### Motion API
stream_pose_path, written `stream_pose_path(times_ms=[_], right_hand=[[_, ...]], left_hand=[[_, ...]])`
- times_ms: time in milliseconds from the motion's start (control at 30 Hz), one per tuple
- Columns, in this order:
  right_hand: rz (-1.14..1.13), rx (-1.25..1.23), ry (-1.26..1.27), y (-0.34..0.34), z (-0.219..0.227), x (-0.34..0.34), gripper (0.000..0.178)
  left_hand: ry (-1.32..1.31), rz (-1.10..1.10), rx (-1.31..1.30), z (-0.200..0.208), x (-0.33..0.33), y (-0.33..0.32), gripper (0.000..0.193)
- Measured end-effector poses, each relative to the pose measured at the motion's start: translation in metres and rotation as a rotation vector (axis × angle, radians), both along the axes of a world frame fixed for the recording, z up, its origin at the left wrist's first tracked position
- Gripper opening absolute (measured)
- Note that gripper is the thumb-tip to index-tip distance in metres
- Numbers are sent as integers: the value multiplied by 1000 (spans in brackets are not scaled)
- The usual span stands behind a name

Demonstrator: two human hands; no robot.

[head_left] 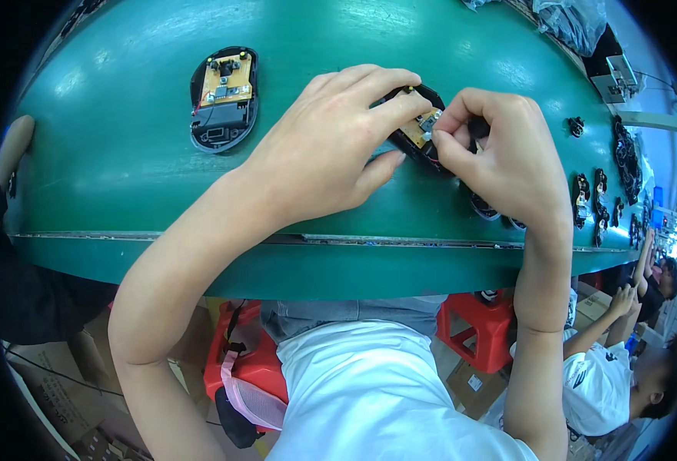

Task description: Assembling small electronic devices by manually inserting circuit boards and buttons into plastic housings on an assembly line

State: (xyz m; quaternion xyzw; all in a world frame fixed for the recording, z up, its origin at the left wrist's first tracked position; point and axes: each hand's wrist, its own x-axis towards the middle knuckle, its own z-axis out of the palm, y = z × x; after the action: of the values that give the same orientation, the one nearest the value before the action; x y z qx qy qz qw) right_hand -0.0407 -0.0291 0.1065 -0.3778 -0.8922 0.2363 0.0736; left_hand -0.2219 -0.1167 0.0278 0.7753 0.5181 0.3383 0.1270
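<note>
A: Head view. Where's the work piece?

B: An open mouse base (417, 132), black shell with a tan board inside, on the green bench (123, 169), upper middle, right between both hands.

A: Axis?

B: Long axis looks tilted, upper left to lower right. Mostly covered, so that's a rough read.

A: Left hand (324, 154)?

B: Comes in from the lower left, lies over the near-left side of the base. Fingers curl over its top edge, thumb under the near edge. Clamped on it.

A: Right hand (500, 146)?

B: Comes straight up from the lower right. Thumb and forefinger are pinched together at the board, right end of the base. Whether a small part sits in the pinch, can't tell. Too small.

A: Which hand is nearer?

B: Both touching. Left steadies, right works the board. Hands nearly meet over it.

A: Anything else?

B: Second open mouse (224, 98), same kind, lies well apart to the upper left, untouched. Small black parts (600, 196) sit along the bench's right rim. Other people sit at far right.
</note>
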Motion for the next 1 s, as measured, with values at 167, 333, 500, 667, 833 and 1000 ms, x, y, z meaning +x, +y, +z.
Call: stream_pose_path(times_ms=[167, 333, 500, 667, 833, 1000], right_hand=[[104, 79, -21, 13, -8, 2, 12], [153, 5, -143, 15, 1, -5, 11], [21, -167, -515, 15, 38, -31, 15], [180, -58, -456, 17, 35, -21, 15], [144, -194, -595, 30, 34, -30, 16], [270, -19, -447, 26, 36, -14, 18]], left_hand=[[24, -15, 18, -1, 0, 2, 56], [65, -14, 38, -4, 0, 1, 55], [36, -60, 102, 3, -1, 6, 46], [29, -98, 53, -2, 0, 5, 54], [35, -116, 30, 1, -1, 7, 53], [71, -97, 208, -3, 4, 11, 48]])
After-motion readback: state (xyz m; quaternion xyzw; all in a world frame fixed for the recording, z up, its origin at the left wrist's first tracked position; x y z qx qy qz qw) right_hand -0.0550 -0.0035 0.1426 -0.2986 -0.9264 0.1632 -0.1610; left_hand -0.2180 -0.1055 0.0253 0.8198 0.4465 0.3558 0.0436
